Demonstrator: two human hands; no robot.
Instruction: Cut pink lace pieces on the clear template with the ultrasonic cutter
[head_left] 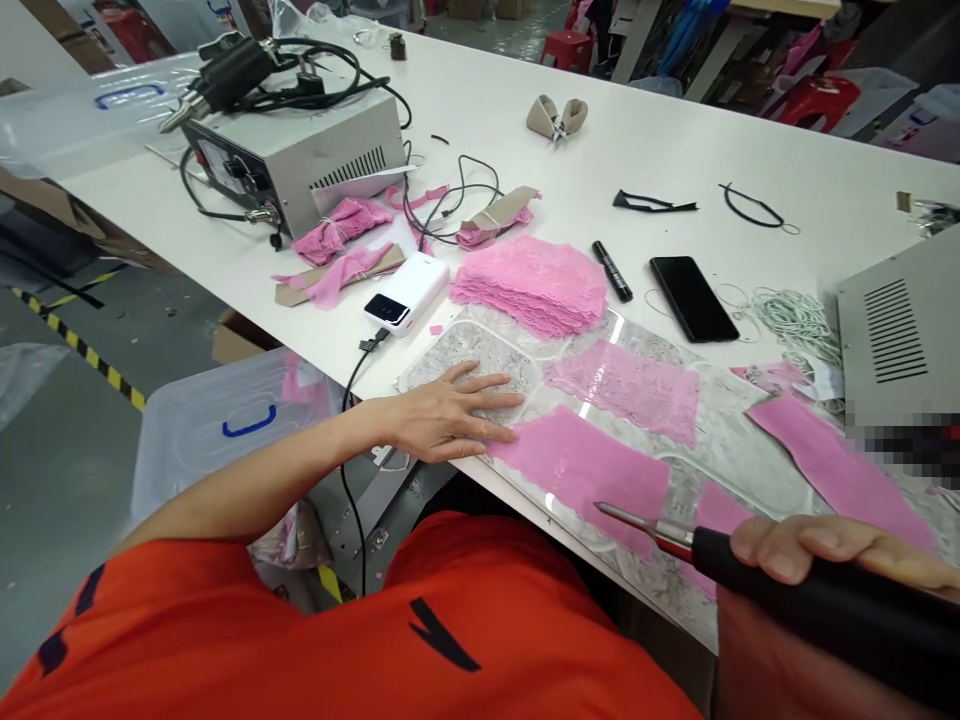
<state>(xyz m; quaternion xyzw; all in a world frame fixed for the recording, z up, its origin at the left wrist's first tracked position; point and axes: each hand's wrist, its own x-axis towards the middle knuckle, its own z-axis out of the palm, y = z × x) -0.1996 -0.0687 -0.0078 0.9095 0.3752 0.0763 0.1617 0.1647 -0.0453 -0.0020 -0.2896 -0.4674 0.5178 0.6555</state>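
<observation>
My left hand point(454, 412) lies flat with fingers spread on a clear plastic template point(480, 350), its fingertips at the left end of a smooth pink fabric piece point(585, 465). In my right hand point(840, 550), at the lower right, is a thick black-handled tool point(750, 570) with a pointed metal tip. The tip is over the lower part of that fabric, and I cannot tell whether it touches. Behind it lies a lacy pink fabric piece point(630, 385) on the template. A stack of pink lace pieces point(529, 285) sits just beyond my left hand.
A white power bank point(411, 292), a black marker point(612, 271) and a phone point(694, 298) lie on the table. A grey power box point(300, 150) stands back left, another grey box point(900, 320) at right. A pink strip point(840, 465) and pale green elastic cord point(796, 322) are nearby.
</observation>
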